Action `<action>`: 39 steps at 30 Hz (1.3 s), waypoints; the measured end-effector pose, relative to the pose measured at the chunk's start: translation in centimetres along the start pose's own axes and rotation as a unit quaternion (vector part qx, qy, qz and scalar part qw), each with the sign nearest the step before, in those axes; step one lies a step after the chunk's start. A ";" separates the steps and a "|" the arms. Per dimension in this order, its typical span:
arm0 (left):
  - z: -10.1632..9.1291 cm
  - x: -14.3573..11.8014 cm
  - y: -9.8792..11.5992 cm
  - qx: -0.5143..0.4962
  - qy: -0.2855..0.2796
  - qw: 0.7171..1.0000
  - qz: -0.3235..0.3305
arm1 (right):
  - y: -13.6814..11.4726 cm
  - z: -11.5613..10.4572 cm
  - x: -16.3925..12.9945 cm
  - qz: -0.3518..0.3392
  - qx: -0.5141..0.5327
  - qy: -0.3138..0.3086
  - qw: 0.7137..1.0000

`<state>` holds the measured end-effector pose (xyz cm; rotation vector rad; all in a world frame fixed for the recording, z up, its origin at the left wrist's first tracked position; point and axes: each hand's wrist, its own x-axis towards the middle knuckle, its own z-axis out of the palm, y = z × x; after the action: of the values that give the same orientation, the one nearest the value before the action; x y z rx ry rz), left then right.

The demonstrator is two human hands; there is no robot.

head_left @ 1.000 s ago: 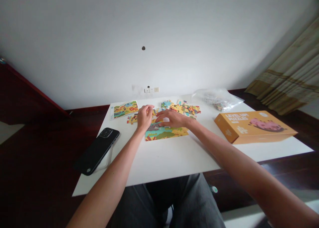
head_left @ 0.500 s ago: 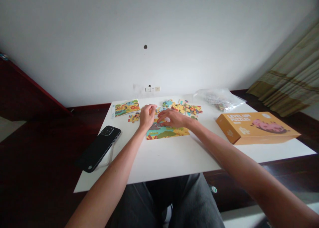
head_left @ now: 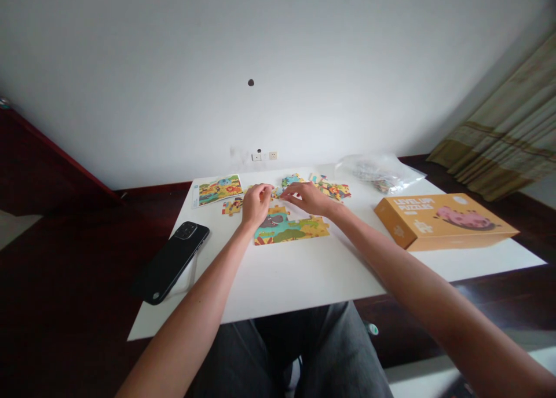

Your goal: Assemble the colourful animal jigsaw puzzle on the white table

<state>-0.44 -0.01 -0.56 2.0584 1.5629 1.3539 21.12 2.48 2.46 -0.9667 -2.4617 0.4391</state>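
- Head view, my only feed: joined puzzle (head_left: pixel 291 231) lies flat on the white table (head_left: pixel 295 285); I'm using it as landmark.
- Done, as far as I can judge: near edge runs straight and looks closed up; left part built higher than right.
- Left over: far edge is stepped, with knobs and gaps showing, so I'd call it partly built, far side open.
- Loose pieces (head_left: pixel 336 190) lie scattered beyond the joined puzzle and to its right; another cluster (head_left: pixel 231 205) sits off its far left corner. Too small for me to count.
- I have the left hand (head_left: pixel 257 204) at the joined puzzle's far left, fingers curled in; can't tell if it grips a piece.
- I have the right hand (head_left: pixel 308 197) just beyond its far edge, thumb and fingers a narrow gap apart, tips near small pieces; can't tell if one is pinched.
- Picture card (head_left: pixel 220 189) is past its far left; phone (head_left: pixel 174 262) left; orange box (head_left: pixel 447 221) right; clear bag (head_left: pixel 377 172) far right, contents unclear to me.
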 end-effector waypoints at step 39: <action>-1.3 -1.0 2.4 0.122 -0.136 0.979 0.092 | 6.1 -2.2 -0.9 0.239 -0.121 0.128 0.955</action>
<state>0.13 -2.28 1.22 2.4662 1.5108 0.9163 26.22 6.44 1.38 -1.6243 -2.0673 0.1462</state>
